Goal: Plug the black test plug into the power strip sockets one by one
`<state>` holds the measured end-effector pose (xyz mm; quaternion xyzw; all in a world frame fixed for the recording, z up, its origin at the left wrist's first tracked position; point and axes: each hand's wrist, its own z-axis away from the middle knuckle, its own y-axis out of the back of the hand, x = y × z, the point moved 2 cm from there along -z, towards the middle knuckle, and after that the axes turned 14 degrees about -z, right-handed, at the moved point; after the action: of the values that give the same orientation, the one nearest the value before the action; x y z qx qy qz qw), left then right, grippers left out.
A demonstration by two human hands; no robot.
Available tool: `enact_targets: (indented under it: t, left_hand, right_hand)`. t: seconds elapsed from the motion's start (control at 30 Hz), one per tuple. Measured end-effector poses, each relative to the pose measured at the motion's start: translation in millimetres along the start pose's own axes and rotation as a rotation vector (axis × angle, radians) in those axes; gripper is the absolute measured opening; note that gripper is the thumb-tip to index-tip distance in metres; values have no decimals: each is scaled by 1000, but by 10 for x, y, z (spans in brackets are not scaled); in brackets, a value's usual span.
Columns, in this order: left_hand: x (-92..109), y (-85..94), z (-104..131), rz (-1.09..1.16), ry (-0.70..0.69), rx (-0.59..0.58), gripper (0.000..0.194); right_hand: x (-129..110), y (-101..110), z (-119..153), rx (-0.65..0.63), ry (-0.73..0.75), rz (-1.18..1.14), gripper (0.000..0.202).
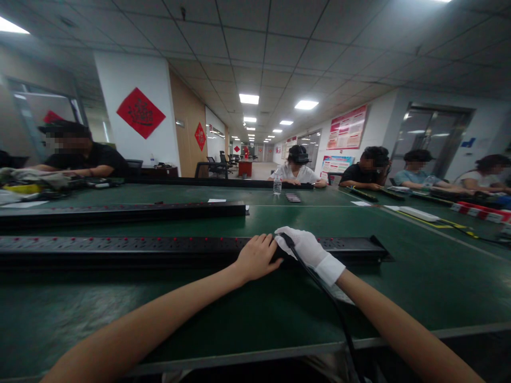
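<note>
"While the gloved right hand (301,249) pinches one black plug (288,240) over the nearest strip (199,250), where's the left?"
"The bare left hand (257,257) lies there too, fingers together; whether they grip, I can't tell."
"Strips nearby?"
"Two; the second strip (123,214) lies behind on the table (431,276), one bottle (277,185) beyond."

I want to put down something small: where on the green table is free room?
Bare green tabletop lies right of the near black strip, and left of the left forearm, between strip and front edge. Crowded: around the left hand, right hand and cable; at far left, by the pile; at far right, by the red-white boxes.
</note>
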<state>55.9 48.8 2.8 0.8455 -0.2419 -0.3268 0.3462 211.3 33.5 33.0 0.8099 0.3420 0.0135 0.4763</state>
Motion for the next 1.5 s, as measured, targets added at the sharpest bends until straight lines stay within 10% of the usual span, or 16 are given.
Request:
enact_targets:
  t: [1.5]
  left_hand:
    - [2, -11, -2, 2, -1, 3, 41]
  right_hand:
    - [12, -1, 5, -7, 6, 25, 31]
